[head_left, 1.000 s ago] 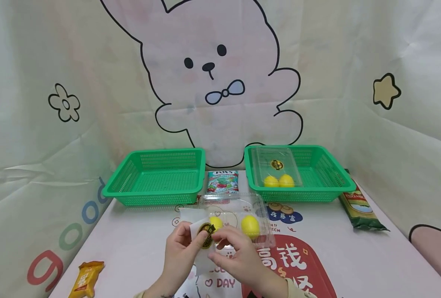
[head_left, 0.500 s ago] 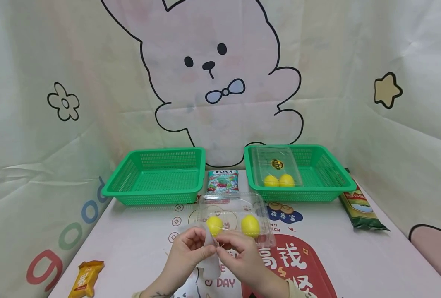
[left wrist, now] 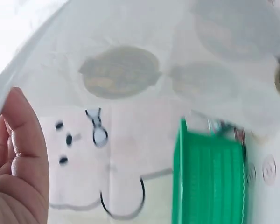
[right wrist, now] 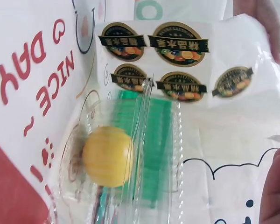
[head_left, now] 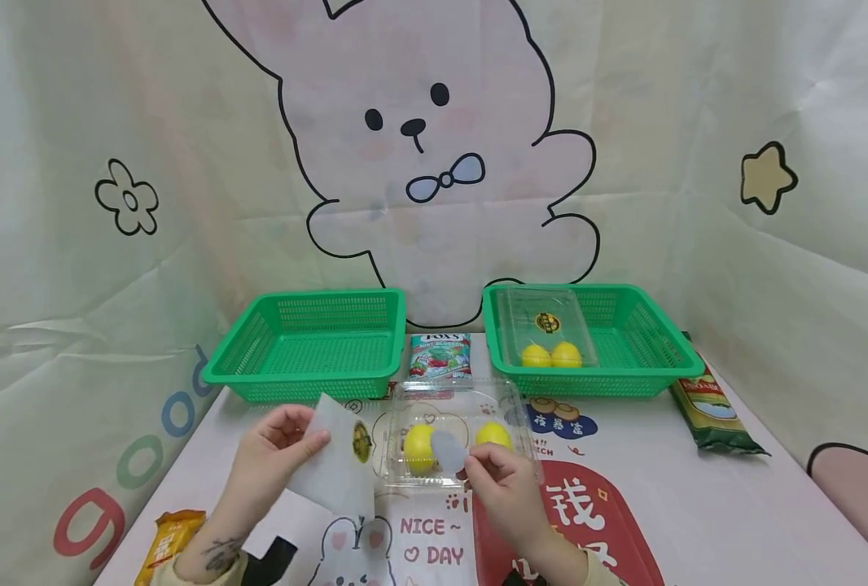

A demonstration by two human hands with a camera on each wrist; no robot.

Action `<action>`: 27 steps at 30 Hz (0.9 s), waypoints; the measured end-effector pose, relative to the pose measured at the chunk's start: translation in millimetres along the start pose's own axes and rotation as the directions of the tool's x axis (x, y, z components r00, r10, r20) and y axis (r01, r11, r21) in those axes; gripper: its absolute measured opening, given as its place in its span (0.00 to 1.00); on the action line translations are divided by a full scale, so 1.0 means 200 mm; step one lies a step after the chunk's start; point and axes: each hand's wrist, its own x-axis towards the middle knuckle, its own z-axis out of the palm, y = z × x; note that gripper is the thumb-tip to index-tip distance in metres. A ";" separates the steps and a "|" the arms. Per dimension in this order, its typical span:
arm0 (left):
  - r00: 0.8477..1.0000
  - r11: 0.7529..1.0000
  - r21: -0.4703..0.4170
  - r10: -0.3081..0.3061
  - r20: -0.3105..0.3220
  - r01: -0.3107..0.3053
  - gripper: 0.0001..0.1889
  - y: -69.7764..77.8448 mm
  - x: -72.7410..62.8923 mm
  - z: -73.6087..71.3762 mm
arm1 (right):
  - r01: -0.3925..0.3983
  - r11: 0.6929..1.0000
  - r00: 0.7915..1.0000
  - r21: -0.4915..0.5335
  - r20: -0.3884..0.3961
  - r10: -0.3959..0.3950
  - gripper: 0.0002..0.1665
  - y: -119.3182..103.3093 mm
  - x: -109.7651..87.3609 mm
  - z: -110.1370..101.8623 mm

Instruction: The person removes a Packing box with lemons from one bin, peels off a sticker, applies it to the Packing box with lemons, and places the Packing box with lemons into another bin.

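Note:
My left hand [head_left: 267,456] pinches a white sheet of stickers [head_left: 331,468] by its edge, left of the clear plastic box. In the right wrist view, several dark oval fruit labels [right wrist: 178,44] show on the sheet. My right hand [head_left: 509,495] pinches one loose sticker [head_left: 449,452], its pale back showing, over the front of the box. That clear plastic box [head_left: 454,396] stands on the table with a yellow lemon [head_left: 419,449] on the left and another lemon [head_left: 493,435] on the right, partly hidden behind my right fingers.
Two green baskets stand at the back; the right basket [head_left: 624,382] holds a labelled clear box [head_left: 551,305] with two lemons. Between the baskets lies a candy bag [head_left: 440,358]. A green packet [head_left: 716,411] is at the right, an orange snack packet [head_left: 170,541] at the front left.
My hands were together at the sheet and have moved apart. The left hand has carried the sheet leftward; the right has taken a sticker off it and moved it over the box.

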 end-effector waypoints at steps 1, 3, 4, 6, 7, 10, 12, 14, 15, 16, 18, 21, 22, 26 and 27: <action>1.000 1.000 0.004 -0.010 -0.028 0.010 0.07 -0.01 0.03 -0.05 | -0.026 1.000 1.000 -0.008 -0.012 0.026 0.08 0.00 0.00 -0.01; 0.996 0.999 0.017 -0.040 -0.084 0.042 0.06 -0.06 0.09 -0.14 | -0.071 0.997 0.997 -0.024 -0.034 0.070 0.08 0.01 0.00 -0.02; 0.992 0.998 0.027 -0.059 -0.113 0.062 0.05 -0.09 0.12 -0.19 | -0.091 0.996 0.995 -0.023 -0.039 0.090 0.08 0.01 0.00 -0.03; 0.981 0.989 0.070 -0.115 -0.153 0.127 0.07 -0.16 0.19 -0.29 | -0.122 0.992 0.991 -0.019 -0.049 0.121 0.08 0.01 0.00 -0.04; 0.975 0.981 0.109 -0.142 -0.168 0.162 0.09 -0.20 0.22 -0.33 | -0.134 0.991 0.990 -0.018 -0.053 0.132 0.08 0.01 0.00 -0.04; 0.961 0.934 0.251 -0.212 -0.178 0.253 0.21 -0.33 0.29 -0.46 | -0.159 0.987 0.985 -0.018 -0.065 0.157 0.08 0.01 0.00 -0.05; 0.954 0.890 0.353 -0.236 -0.183 0.288 0.27 -0.41 0.33 -0.52 | -0.169 0.985 0.984 -0.018 -0.067 0.168 0.08 0.01 0.00 -0.05; 0.949 0.854 0.420 -0.245 -0.199 0.308 0.27 -0.48 0.35 -0.57 | -0.177 0.984 0.982 -0.018 -0.067 0.175 0.08 0.01 0.00 -0.06; 0.946 0.837 0.445 -0.249 -0.206 0.317 0.27 -0.51 0.37 -0.60 | -0.178 0.984 0.982 -0.018 -0.068 0.177 0.08 0.01 0.00 -0.06; 0.946 0.824 0.469 -0.245 -0.213 0.319 0.27 -0.53 0.38 -0.61 | -0.178 0.984 0.982 -0.018 -0.069 0.176 0.08 0.01 0.00 -0.06; 0.945 0.802 0.502 -0.245 -0.215 0.323 0.24 -0.57 0.41 -0.63 | -0.175 0.984 0.982 -0.022 -0.073 0.173 0.08 0.01 0.00 -0.06; 0.950 0.770 0.556 -0.244 -0.195 0.312 0.23 -0.61 0.44 -0.64 | -0.172 0.985 0.982 -0.029 -0.080 0.170 0.08 0.02 0.00 -0.07; 0.954 0.759 0.578 -0.237 -0.186 0.301 0.22 -0.62 0.45 -0.64 | -0.173 0.985 0.982 -0.030 -0.080 0.170 0.08 0.02 0.00 -0.07; 0.963 0.702 0.661 -0.217 -0.157 0.266 0.21 -0.65 0.47 -0.63 | -0.168 0.985 0.983 -0.029 -0.077 0.165 0.07 0.02 0.00 -0.07; 0.965 0.686 0.680 -0.214 -0.152 0.259 0.21 -0.66 0.47 -0.63 | -0.166 0.986 0.984 -0.029 -0.077 0.164 0.07 0.02 0.00 -0.07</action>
